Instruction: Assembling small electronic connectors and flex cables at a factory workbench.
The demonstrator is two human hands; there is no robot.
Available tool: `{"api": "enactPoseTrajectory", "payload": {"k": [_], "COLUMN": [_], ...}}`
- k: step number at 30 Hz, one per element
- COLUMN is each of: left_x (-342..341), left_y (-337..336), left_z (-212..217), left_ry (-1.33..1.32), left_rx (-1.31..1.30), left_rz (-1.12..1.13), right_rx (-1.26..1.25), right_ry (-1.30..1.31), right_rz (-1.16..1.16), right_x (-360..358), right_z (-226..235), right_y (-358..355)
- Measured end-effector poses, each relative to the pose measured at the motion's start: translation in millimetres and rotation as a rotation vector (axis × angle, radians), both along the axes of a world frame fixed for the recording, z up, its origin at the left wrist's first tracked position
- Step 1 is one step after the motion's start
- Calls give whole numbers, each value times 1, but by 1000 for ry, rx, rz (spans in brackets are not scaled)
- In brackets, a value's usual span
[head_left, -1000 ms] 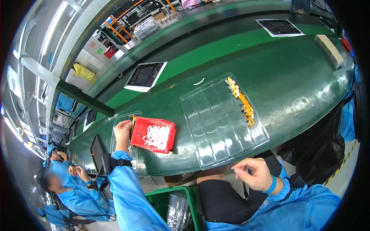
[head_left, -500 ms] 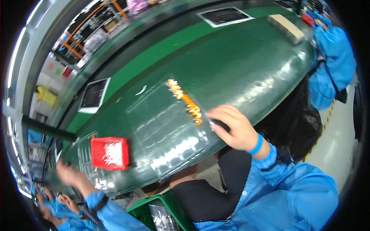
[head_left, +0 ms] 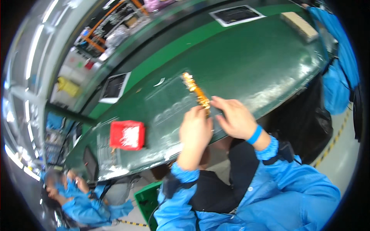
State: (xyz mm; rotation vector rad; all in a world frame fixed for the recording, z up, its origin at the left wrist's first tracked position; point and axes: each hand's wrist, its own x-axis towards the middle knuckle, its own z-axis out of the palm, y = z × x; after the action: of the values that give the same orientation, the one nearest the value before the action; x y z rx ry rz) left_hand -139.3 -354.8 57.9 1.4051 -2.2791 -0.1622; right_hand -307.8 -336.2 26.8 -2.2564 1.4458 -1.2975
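Orange parts (head_left: 199,94), probably light and fragile

Left hand (head_left: 195,129): fingertips by the row's near end, grip hidden. Right hand (head_left: 238,120): thumb and forefinger apart. The row stretches ahead of both; likely flimsy, best pinched by edges.

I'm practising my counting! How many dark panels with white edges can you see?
2 clearly: one panel is left of the picture's middle, past the far edge of the green table; another panel is near the top, right of the middle. More may be hidden.
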Motion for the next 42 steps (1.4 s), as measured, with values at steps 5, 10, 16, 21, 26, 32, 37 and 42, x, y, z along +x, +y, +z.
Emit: {"api": "enactPoseTrajectory", "payload": {"k": [5, 10, 16, 21, 26, 32, 37, 42], "left_x": [-15, -21, -24, -23, -29, -34, -1, -6], "left_y": [-1, -1, -6, -12, -9, -22, -29, -38], "left_z": [-2, -5, -4, -6, -7, 14, 21, 22], "left_ry": [-81, -249, -114, -131, -195, -71, 85, 77], "left_rx": [-46, -91, -91, -84, -99, 70, 106, 220], "left_rz": [119, 128, 162, 162, 171, 253, 205, 162], "right_rx": [-5, 5, 10, 8, -2, -43, -98, -94], "right_ry": [21, 33, 23, 40, 49, 41, 107, 139], "right_rz": [-21, -29, -50, -48, -56, -78, -63, -135], "right_x": [4, 7, 7, 6, 6, 1, 15, 6], "right_z": [6, 2, 3, 3, 4, -2, -2, -6], "right_y": [5, 5, 4, 3, 5, 4, 0, 2]}}
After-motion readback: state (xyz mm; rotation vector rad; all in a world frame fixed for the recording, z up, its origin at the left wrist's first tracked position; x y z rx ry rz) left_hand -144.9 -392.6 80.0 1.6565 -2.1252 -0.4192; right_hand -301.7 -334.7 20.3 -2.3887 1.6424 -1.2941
